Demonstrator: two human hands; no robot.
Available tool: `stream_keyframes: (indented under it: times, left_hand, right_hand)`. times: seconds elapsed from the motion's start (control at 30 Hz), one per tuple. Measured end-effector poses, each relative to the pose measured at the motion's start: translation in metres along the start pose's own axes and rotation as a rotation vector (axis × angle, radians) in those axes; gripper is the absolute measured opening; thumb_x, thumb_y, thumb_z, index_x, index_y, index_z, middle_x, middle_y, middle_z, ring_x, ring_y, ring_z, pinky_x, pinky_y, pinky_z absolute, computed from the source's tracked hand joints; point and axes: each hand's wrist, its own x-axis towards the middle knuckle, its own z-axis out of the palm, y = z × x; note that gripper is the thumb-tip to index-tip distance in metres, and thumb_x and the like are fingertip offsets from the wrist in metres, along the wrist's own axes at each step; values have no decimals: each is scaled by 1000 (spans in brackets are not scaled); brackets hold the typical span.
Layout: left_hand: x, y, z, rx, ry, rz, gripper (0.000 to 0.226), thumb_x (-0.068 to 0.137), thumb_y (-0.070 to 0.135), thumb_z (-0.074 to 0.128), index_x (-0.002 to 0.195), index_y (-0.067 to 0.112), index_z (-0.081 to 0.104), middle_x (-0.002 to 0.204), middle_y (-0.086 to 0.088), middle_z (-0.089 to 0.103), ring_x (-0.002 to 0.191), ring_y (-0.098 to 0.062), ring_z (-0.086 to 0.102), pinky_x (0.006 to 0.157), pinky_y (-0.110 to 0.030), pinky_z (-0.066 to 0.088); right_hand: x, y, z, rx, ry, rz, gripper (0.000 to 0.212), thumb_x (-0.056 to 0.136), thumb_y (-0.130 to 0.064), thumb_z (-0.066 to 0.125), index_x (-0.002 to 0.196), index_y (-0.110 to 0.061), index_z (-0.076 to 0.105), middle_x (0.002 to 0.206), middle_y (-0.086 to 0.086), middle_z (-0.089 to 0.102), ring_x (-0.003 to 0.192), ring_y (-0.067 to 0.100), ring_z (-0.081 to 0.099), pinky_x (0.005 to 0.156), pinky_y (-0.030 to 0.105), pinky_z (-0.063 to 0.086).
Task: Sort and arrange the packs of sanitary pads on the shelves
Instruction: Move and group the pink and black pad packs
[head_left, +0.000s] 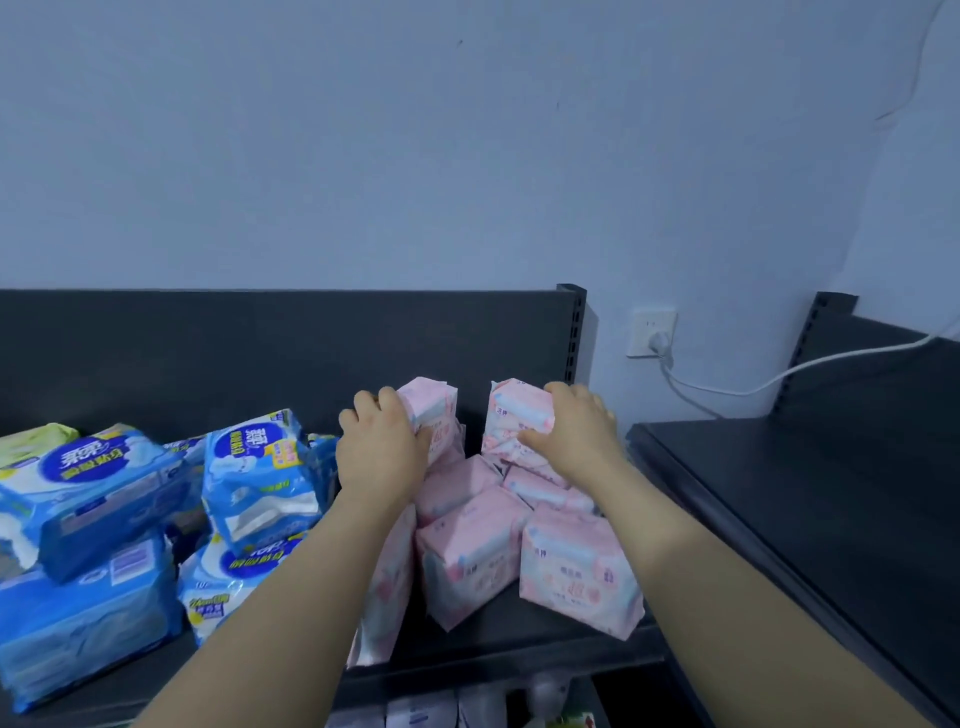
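Pink packs upright, apart, gripped by left hand, right hand

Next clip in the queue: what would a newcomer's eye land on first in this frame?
The left hand grips one upright pale pink plastic pack and the right hand a second pink pack, at the back of the dark grey shelf in mid-frame. In front of them sits a loose cluster of pink packs; to the left, a jumbled heap of bright blue plastic packs.

Shop: stocked dark shelf
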Motion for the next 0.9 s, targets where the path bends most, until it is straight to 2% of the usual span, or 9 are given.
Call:
stream_keyframes:
  times: [0.3, 0.43, 0.67, 0.8, 0.9]
  left_hand:
    - [27, 1, 32, -3, -61, -58, 47, 92, 45, 54, 119, 8, 42, 121, -13, 41, 108, -33, 46, 71, -34, 35]
    - [24, -4, 31, 13, -31, -46, 50, 89, 47, 56, 123, 11, 44, 126, -12, 42, 110, -34, 46, 81, -40, 43]
    - [4, -1, 11, 109, 68, 84, 50, 86, 45, 60, 122, 12, 54, 129, -11, 50, 111, -35, 49, 93, -42, 40]
    - [-18, 1, -8, 71, 75, 195, 41, 85, 42, 61, 112, 11, 64, 113, -10, 61, 102, -35, 55, 88, -42, 41]
    - [-39, -1, -22, 36, 68, 287, 39, 82, 44, 54, 98, 12, 70, 95, -8, 68, 86, -35, 62, 77, -41, 47]
  right_hand:
    - [27, 6, 31, -10, 1, -85, 60, 86, -48, 61, 137, -23, 43, 135, 0, 43, 126, 23, 38, 103, 36, 30]
    - [22, 8, 32, -58, 36, -113, 62, 83, -53, 60, 136, -26, 44, 137, -2, 43, 129, 22, 36, 104, 38, 28]
    - [0, 5, 10, -48, 99, -163, 59, 87, -50, 58, 137, -22, 44, 142, -2, 41, 137, 21, 29, 112, 35, 18]
    - [-28, 1, -9, -26, 132, -190, 55, 89, -44, 57, 138, -22, 44, 141, -3, 44, 136, 20, 31, 113, 35, 18]
    - [-62, -1, -23, 1, 138, -192, 52, 91, -42, 57, 138, -22, 45, 139, -4, 48, 134, 18, 35, 112, 34, 19]
